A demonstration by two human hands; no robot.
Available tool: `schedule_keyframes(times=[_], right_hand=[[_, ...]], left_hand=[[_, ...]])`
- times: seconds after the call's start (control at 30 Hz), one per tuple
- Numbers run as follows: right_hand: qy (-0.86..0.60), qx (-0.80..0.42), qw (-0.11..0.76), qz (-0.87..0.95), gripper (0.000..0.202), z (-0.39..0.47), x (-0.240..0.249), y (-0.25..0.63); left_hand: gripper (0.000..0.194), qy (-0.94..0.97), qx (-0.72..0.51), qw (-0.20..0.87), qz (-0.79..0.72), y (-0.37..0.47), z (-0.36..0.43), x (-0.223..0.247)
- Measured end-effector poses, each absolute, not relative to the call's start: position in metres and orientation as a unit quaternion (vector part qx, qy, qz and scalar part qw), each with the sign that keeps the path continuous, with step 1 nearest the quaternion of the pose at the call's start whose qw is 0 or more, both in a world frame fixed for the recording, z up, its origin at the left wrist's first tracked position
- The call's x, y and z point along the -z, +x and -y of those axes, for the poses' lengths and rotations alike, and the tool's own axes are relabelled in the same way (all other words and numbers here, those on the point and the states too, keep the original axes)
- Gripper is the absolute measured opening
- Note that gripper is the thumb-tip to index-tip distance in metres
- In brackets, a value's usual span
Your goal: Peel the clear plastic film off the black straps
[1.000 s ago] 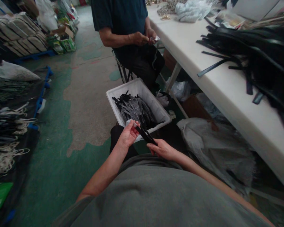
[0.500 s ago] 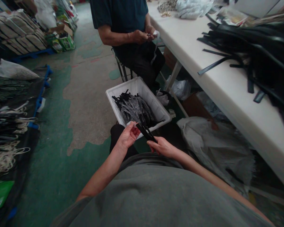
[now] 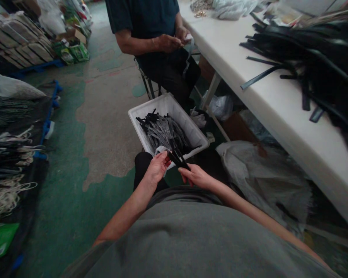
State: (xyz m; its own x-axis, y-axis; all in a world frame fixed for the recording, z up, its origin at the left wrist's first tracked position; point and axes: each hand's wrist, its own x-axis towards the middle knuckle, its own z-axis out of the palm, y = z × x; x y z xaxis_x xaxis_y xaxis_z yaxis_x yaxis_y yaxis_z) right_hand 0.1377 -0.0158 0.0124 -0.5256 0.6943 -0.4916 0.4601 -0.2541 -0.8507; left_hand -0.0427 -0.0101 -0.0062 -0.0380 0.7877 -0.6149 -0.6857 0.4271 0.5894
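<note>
My right hand (image 3: 195, 175) is closed on the lower end of some black strips (image 3: 178, 159). At their upper end my left hand (image 3: 158, 167) is pinched, with a piece of white material (image 3: 162, 149) at its fingertips; the fingers touch or nearly touch the strips. Just beyond both hands stands a white plastic bin (image 3: 201, 143), holding many grey and black strips (image 3: 159, 129) in a loose heap.
A long white table (image 3: 266, 112) on the right bears a big pile of black strips (image 3: 316, 58). Across the bin sits a person (image 3: 150, 27) with both hands on a white strip. Sacks (image 3: 266, 173) lie under the table; pallets of goods line the left.
My left fingers have closed in nearer the upper end of the black strips, and more white material shows above them. The view has shifted slightly.
</note>
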Motion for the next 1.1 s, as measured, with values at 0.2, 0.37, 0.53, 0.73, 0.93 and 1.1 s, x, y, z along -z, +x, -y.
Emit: schedule_keyframes(times=[0.2, 0.37, 0.53, 0.73, 0.93, 1.1], right_hand=[[-0.449, -0.679, 0.141, 0.564, 0.027, 0.013, -0.018, 0.150], [-0.509, -0.626, 0.134, 0.575, 0.024, 0.022, -0.032, 0.171], [-0.522, -0.579, 0.135, 0.612, 0.020, 0.018, -0.036, 0.158], [-0.508, -0.552, 0.148, 0.645, 0.022, -0.001, -0.029, 0.137], [-0.496, -0.547, 0.115, 0.664, 0.031, 0.012, -0.049, 0.165], [-0.519, -0.505, 0.147, 0.674, 0.043, 0.015, -0.055, 0.163]], left_hand=[[0.022, 0.022, -0.551, 0.666, -0.502, -0.048, 0.009, 0.006], [0.021, 0.014, -0.537, 0.678, -0.502, -0.056, 0.009, 0.009], [0.021, 0.055, -0.486, 0.727, -0.482, -0.039, 0.022, 0.013], [0.030, 0.145, -0.466, 0.735, -0.470, -0.025, 0.031, 0.011], [0.023, 0.084, -0.520, 0.696, -0.488, -0.048, 0.018, 0.012], [0.021, 0.104, -0.516, 0.701, -0.482, -0.041, 0.017, 0.008]])
